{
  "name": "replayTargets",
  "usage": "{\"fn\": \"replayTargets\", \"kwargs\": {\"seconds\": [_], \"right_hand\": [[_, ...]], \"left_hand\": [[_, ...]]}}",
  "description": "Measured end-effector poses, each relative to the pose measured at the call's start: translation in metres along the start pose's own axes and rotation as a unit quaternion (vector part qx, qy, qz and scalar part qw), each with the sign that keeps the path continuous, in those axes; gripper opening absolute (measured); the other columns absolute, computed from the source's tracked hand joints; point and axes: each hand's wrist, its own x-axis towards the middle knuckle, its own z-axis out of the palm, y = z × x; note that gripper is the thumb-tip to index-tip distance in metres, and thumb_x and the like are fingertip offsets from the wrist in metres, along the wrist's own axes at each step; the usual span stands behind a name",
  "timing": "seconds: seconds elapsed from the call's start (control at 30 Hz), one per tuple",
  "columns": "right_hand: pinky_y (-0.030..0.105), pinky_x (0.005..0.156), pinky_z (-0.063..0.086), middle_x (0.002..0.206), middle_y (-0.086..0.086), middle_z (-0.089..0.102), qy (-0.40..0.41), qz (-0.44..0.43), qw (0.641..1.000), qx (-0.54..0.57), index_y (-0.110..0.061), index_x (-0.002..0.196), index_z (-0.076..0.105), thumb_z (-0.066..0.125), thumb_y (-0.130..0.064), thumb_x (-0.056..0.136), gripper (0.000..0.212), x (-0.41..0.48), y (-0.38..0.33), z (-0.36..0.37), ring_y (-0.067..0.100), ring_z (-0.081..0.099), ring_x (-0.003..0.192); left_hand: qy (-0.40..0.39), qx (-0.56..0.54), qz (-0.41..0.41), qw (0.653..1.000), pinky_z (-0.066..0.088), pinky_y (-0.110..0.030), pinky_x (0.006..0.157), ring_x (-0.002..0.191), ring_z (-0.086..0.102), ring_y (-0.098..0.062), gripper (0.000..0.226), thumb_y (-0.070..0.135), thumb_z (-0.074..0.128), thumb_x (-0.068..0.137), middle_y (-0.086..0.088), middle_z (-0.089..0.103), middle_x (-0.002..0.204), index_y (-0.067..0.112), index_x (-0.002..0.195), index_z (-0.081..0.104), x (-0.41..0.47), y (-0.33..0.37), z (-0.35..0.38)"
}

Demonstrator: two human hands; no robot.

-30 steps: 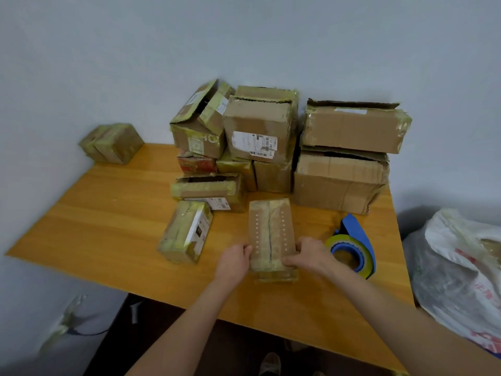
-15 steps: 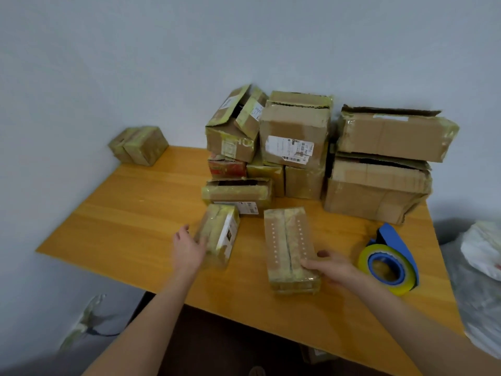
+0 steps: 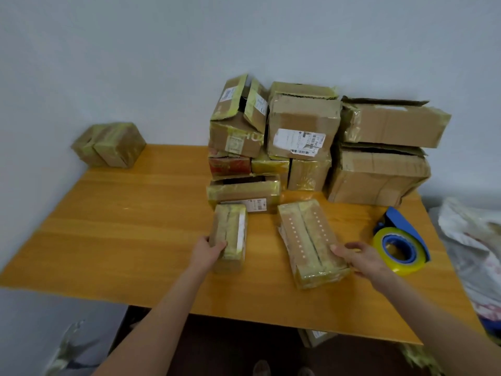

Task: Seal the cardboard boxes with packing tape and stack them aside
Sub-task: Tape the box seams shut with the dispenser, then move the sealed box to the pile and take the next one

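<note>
The left grip (image 3: 208,252) clasps the small tape-wrapped cardboard box (image 3: 231,234) on the wooden table (image 3: 122,226). The right grip (image 3: 363,259) holds the long perforated cardboard box (image 3: 306,240) near it. Both look light and stiff with slick tape, so they're best held across the sides.

boxes (image 3: 303,126) are plain matt cardboard wrapped in shiny yellowish tape, tabletop (image 3: 135,226) is smooth satin wood, tape dispenser (image 3: 401,240) looks like glossy blue plastic
</note>
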Motion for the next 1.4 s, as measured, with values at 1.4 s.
{"fn": "replayTargets", "kwargs": {"seconds": [1.4], "right_hand": [[0.044, 0.085, 0.056, 0.119, 0.006, 0.058, -0.324, -0.127, 0.920, 0.179, -0.029, 0.128, 0.051, 0.072, -0.032, 0.083, 0.049, -0.060, -0.224, 0.236, 0.028, 0.060, 0.106]], "left_hand": [[0.129, -0.451, 0.007, 0.883, 0.051, -0.040, 0.082, 0.096, 0.059, -0.024, 0.034, 0.036, 0.062, 0.089, -0.007, 0.064, 0.106, 0.018, 0.118, 0.059, -0.015, -0.041, -0.235]]}}
